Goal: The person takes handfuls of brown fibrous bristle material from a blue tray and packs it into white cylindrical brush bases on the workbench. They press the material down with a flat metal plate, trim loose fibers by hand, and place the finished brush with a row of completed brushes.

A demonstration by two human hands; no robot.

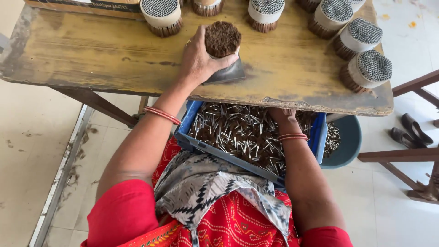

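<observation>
My left hand (197, 60) is wrapped around an upright round bundle of brown-tipped sticks (222, 38). The bundle stands on a dark metal plate (228, 74) on the worn wooden table (91, 50). My right hand (283, 117) reaches under the table edge into a blue crate (192, 142) on my lap. The crate is full of loose short sticks (242, 135) with pale ends. The right hand's fingers are hidden by the table, so its grip cannot be seen.
Several finished round bundles (366, 69) wrapped in pale bands stand along the table's back and right edges. A grey-blue bowl (347, 142) with more sticks sits on the floor at right, near sandals (411, 130) and a wooden frame (402, 155).
</observation>
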